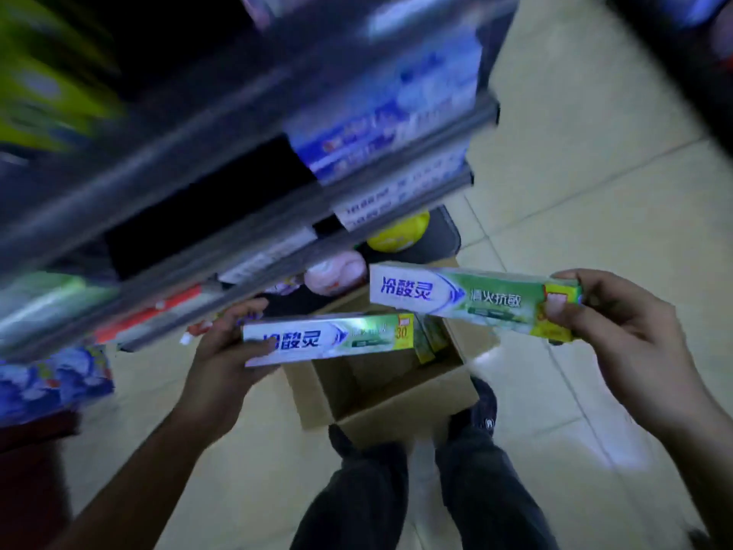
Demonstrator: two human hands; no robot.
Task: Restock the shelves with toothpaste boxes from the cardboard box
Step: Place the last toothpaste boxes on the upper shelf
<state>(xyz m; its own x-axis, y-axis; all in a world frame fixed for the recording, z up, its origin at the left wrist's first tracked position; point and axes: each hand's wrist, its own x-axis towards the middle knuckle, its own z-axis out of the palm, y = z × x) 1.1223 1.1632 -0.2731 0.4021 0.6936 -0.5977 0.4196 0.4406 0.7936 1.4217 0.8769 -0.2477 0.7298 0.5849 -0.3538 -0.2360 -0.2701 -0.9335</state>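
Note:
My left hand (228,351) grips the left end of a white and green toothpaste box (337,339), held level above the open cardboard box (396,394) on the floor. My right hand (618,327) pinches the right end of a second toothpaste box (468,301), held higher and to the right. Inside the cardboard box, one more green toothpaste box (430,341) leans against the far wall. The shelves (238,184) rise on the left, blurred, with blue and white toothpaste boxes (377,144) stacked on them.
My feet in dark shoes (482,410) stand right behind the cardboard box. A yellow round item (400,234) and a pink one (335,273) sit at the foot of the shelves. Pale tiled floor (575,192) stretches to the right.

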